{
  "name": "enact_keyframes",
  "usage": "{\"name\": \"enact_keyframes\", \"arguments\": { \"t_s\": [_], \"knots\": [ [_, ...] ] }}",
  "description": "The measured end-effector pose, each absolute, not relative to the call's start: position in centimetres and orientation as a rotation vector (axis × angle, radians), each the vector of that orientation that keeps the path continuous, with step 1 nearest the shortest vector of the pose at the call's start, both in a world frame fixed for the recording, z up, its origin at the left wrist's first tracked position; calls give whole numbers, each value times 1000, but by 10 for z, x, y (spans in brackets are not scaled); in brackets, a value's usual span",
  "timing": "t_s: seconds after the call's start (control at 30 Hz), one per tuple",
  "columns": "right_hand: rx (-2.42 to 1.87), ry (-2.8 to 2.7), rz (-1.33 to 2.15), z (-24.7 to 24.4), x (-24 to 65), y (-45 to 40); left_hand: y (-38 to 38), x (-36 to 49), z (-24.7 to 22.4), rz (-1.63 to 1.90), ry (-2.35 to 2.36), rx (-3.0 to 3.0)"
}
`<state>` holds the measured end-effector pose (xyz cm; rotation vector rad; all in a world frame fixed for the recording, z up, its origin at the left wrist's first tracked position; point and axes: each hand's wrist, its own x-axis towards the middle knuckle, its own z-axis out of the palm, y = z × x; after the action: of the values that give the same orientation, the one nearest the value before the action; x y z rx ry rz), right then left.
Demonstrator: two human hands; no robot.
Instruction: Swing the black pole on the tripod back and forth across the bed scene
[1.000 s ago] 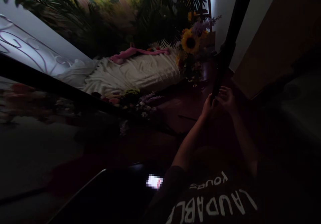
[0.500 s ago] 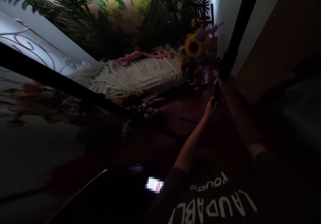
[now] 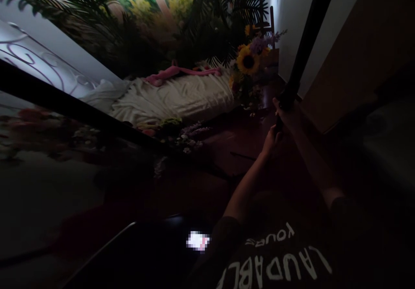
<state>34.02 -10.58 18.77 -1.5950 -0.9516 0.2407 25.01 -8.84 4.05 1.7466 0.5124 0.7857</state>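
A long black pole [image 3: 313, 34] rises from the middle right toward the top edge. My left hand [image 3: 271, 140] is wrapped round the thin lower part of it. Just above, my right hand [image 3: 288, 112] grips the pole at its dark collar, with one fingertip showing on the left side. Deep shadow hides most of the right hand's fingers. Both arms reach forward from a dark shirt with light lettering.
Another black pole [image 3: 81, 112] crosses the left side diagonally. Beyond it lies a bench with cream cloth [image 3: 181, 99] and a pink plush toy [image 3: 168, 72]. Sunflowers [image 3: 248, 61] stand by the white wall. A dark flat surface [image 3: 136, 254] with a glowing patch is at bottom left.
The right hand and the pole's collar have moved slightly down, nearer the left hand. The left hand keeps its hold. The whole view has shifted a little.
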Motion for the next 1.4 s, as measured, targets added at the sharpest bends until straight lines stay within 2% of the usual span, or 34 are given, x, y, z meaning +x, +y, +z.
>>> {"name": "enact_keyframes", "arguments": {
  "t_s": [0.17, 0.27, 0.53, 0.87, 1.23, 1.4],
  "knots": [
    [-1717, -795, 232, 127, 325, -123, -86, 252, 38, 797, 494, 1757],
    [-1700, -786, 175, 111, 320, -126, -85, 252, 36, 806, 488, 1754],
    [-1800, -869, 144, 105, 331, -125, -85, 249, 38, 751, 504, 1747],
    [-1730, -1078, 57, 96, 319, -191, -85, 251, 35, 786, 507, 1767],
    [-1775, -740, 219, 88, 326, -206, -88, 249, 37, 783, 579, 1791],
    [-1630, -490, 386, 84, 333, -189, -88, 248, 39, 762, 578, 1796]
  ]
}}
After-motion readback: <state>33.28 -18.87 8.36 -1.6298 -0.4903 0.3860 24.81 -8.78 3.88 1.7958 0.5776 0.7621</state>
